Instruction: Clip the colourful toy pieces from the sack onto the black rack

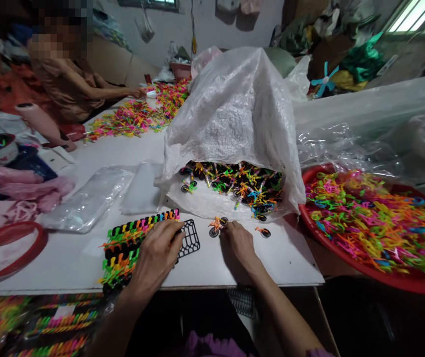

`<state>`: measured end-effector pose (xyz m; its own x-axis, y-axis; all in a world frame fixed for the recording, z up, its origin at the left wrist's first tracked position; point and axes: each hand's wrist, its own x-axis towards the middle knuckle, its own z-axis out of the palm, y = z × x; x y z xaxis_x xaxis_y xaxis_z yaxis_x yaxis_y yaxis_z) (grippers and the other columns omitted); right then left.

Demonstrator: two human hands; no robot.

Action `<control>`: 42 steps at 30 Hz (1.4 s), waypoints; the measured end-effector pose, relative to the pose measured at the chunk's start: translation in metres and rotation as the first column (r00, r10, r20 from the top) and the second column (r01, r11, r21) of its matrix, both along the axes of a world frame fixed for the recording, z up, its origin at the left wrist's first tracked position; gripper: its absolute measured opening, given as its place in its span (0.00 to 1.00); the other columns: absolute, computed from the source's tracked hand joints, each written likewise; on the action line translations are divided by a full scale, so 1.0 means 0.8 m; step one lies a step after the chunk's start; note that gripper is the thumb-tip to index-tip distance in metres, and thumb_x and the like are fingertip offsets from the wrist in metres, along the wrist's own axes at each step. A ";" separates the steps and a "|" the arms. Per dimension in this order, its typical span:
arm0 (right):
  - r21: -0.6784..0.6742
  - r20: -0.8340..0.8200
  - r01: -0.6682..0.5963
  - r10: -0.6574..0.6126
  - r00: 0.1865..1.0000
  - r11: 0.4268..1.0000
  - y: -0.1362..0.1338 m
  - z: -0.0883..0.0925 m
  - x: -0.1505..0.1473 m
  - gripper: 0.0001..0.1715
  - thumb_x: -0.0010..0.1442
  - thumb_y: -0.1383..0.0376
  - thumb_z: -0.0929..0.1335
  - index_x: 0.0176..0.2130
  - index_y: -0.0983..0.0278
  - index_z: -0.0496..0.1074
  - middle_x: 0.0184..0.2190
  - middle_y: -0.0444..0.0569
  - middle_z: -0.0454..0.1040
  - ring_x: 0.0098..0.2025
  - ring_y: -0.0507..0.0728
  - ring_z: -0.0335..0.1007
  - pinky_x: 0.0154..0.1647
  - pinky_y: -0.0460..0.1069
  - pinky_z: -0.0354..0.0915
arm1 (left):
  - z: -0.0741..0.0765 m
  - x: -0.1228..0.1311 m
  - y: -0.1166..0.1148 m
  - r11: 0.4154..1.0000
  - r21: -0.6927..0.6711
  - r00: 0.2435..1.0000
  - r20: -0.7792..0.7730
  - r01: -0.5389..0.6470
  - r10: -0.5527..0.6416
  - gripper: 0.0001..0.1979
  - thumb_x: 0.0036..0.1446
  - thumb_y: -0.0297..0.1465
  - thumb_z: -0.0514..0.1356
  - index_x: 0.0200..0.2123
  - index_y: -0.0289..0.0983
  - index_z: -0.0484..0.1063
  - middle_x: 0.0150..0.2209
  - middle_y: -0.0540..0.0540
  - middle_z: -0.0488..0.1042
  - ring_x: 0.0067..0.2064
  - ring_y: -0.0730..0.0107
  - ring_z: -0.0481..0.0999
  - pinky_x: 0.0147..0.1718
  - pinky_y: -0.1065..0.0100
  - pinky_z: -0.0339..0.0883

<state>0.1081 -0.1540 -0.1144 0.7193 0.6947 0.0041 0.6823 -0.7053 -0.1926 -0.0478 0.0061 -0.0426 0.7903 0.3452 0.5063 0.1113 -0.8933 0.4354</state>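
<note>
As the left hand [162, 243] curls its fingers over a black grid [197, 242], the right hand [240, 241] bunches its own at an orange toy bicycle [215, 226] near the desk's [205, 270] near edge, pinch unclear; likely light, stiff; best held mid-frame.

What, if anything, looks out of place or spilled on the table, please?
One orange toy with a black wheel lies alone on the white table, right of the right hand and outside the sack; it looks stray, perhaps spilled from the heap inside.
</note>
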 end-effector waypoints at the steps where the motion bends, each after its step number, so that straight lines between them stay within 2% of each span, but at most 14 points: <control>1: -0.005 -0.001 0.016 -0.016 1.000 1.000 -0.003 -0.001 0.000 0.08 0.61 0.64 0.61 0.39 0.63 0.66 0.37 0.51 0.70 0.39 0.57 0.66 0.33 0.47 0.56 | 0.000 0.007 -0.004 1.000 -0.011 1.000 0.006 0.011 -0.011 0.10 0.58 0.31 0.54 0.42 0.37 0.68 0.41 0.44 0.72 0.45 0.65 0.70 0.46 0.62 0.64; 6: 0.057 -0.078 -0.015 0.019 0.997 0.998 0.002 0.018 0.001 0.08 0.61 0.65 0.61 0.37 0.63 0.68 0.35 0.50 0.70 0.36 0.55 0.67 0.31 0.46 0.56 | -0.011 0.044 -0.031 0.992 -0.120 0.999 0.003 0.038 -0.038 0.14 0.57 0.31 0.54 0.47 0.35 0.67 0.44 0.41 0.71 0.48 0.62 0.69 0.48 0.59 0.64; 9: 0.194 -0.111 -0.097 0.120 0.987 0.976 0.001 0.048 -0.008 0.08 0.60 0.65 0.62 0.39 0.63 0.68 0.35 0.48 0.71 0.35 0.53 0.67 0.31 0.45 0.56 | -0.021 0.059 -0.036 0.948 -0.316 0.999 -0.019 -0.045 0.042 0.23 0.53 0.34 0.58 0.52 0.33 0.63 0.50 0.38 0.68 0.52 0.58 0.67 0.50 0.56 0.63; 11: 0.271 -0.117 -0.180 0.218 0.969 0.946 -0.005 0.066 -0.017 0.08 0.60 0.64 0.62 0.39 0.62 0.68 0.35 0.48 0.71 0.34 0.52 0.67 0.32 0.45 0.57 | -0.024 0.066 -0.033 0.831 -0.552 0.996 -0.085 -0.066 0.022 0.22 0.50 0.36 0.60 0.48 0.33 0.67 0.45 0.39 0.72 0.46 0.59 0.72 0.44 0.58 0.67; 13: 0.323 -0.128 -0.237 0.290 0.948 0.916 -0.013 0.077 -0.025 0.07 0.60 0.64 0.62 0.38 0.62 0.69 0.34 0.48 0.70 0.34 0.52 0.66 0.32 0.45 0.57 | -0.023 0.070 -0.031 0.625 -0.779 0.985 -0.138 -0.047 -0.098 0.18 0.48 0.39 0.61 0.40 0.34 0.71 0.36 0.43 0.75 0.36 0.65 0.75 0.35 0.64 0.69; 15: 0.361 -0.161 -0.242 0.316 0.935 0.901 -0.020 0.081 -0.030 0.06 0.60 0.64 0.63 0.37 0.62 0.69 0.34 0.48 0.70 0.33 0.52 0.66 0.32 0.45 0.58 | -0.020 0.068 -0.031 0.462 -0.886 0.974 -0.138 -0.039 -0.182 0.15 0.48 0.40 0.61 0.34 0.34 0.72 0.30 0.46 0.75 0.30 0.70 0.74 0.29 0.69 0.67; 16: 0.383 -0.193 -0.231 0.321 0.927 0.895 -0.022 0.081 -0.031 0.06 0.59 0.64 0.64 0.36 0.62 0.69 0.33 0.47 0.70 0.32 0.52 0.65 0.32 0.45 0.58 | -0.017 0.066 -0.032 0.435 -0.899 0.973 -0.136 -0.042 -0.187 0.14 0.47 0.40 0.61 0.32 0.35 0.72 0.28 0.48 0.74 0.28 0.72 0.73 0.26 0.71 0.65; 22: 0.478 -0.425 -0.125 0.353 0.834 0.870 -0.010 0.083 -0.039 0.06 0.51 0.65 0.70 0.29 0.63 0.68 0.24 0.41 0.66 0.24 0.49 0.59 0.25 0.44 0.53 | 0.010 0.050 -0.038 0.550 -0.835 0.973 -0.152 -0.031 -0.176 0.14 0.48 0.39 0.60 0.35 0.35 0.72 0.24 0.51 0.71 0.23 0.75 0.69 0.22 0.73 0.61; 26: 0.517 -0.429 -0.120 0.378 0.820 0.848 0.009 0.084 -0.047 0.08 0.48 0.65 0.69 0.26 0.64 0.65 0.21 0.39 0.62 0.23 0.49 0.55 0.23 0.43 0.49 | 0.031 0.044 -0.027 0.698 -0.716 0.982 -0.147 -0.021 -0.121 0.16 0.49 0.37 0.59 0.41 0.35 0.71 0.28 0.49 0.74 0.30 0.71 0.73 0.32 0.69 0.67; 30: 0.597 -0.481 0.087 0.268 0.835 0.798 0.028 0.057 -0.060 0.10 0.49 0.61 0.69 0.27 0.63 0.64 0.21 0.39 0.62 0.23 0.49 0.56 0.24 0.44 0.53 | 0.045 0.011 -0.001 0.894 -0.425 0.990 -0.071 -0.140 0.121 0.18 0.51 0.39 0.59 0.45 0.38 0.69 0.43 0.46 0.73 0.45 0.66 0.72 0.45 0.64 0.65; 33: 0.620 -0.551 0.167 0.274 0.788 0.766 0.045 0.017 -0.079 0.10 0.52 0.59 0.67 0.28 0.63 0.64 0.23 0.41 0.65 0.26 0.51 0.60 0.28 0.45 0.58 | 0.032 -0.025 0.007 0.971 -0.131 0.979 -0.065 -0.202 0.195 0.13 0.56 0.37 0.56 0.41 0.37 0.70 0.40 0.45 0.73 0.43 0.64 0.72 0.45 0.62 0.64; 36: 0.623 -0.587 0.213 0.269 0.764 0.753 0.061 -0.017 -0.097 0.08 0.55 0.61 0.64 0.30 0.64 0.65 0.26 0.44 0.69 0.28 0.52 0.63 0.31 0.46 0.60 | -0.003 -0.047 -0.004 0.998 0.059 0.985 -0.169 -0.036 0.045 0.09 0.57 0.32 0.54 0.40 0.35 0.69 0.38 0.43 0.73 0.44 0.61 0.71 0.45 0.60 0.64; 39: 0.666 -0.511 0.159 0.291 0.809 0.729 0.069 -0.035 -0.103 0.07 0.55 0.64 0.62 0.34 0.65 0.66 0.30 0.47 0.70 0.32 0.53 0.65 0.34 0.47 0.60 | -0.036 -0.047 -0.020 0.992 0.126 0.985 -0.173 0.017 0.005 0.10 0.58 0.27 0.52 0.42 0.34 0.68 0.41 0.41 0.72 0.46 0.61 0.69 0.47 0.59 0.63; 42: 0.628 -0.397 -0.004 0.325 0.859 0.778 0.065 -0.041 -0.099 0.05 0.53 0.68 0.62 0.33 0.65 0.65 0.29 0.47 0.68 0.30 0.53 0.63 0.31 0.46 0.59 | -0.050 -0.039 -0.025 0.992 0.126 0.992 -0.130 0.018 -0.002 0.10 0.58 0.27 0.52 0.43 0.34 0.67 0.39 0.42 0.72 0.45 0.62 0.70 0.46 0.60 0.63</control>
<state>0.0291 -0.1019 -0.1472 0.6167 0.7720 0.1537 0.4901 -0.2238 -0.8425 -0.0789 -0.0139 -0.0826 0.8550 0.2764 0.4388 0.1498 -0.9417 0.3011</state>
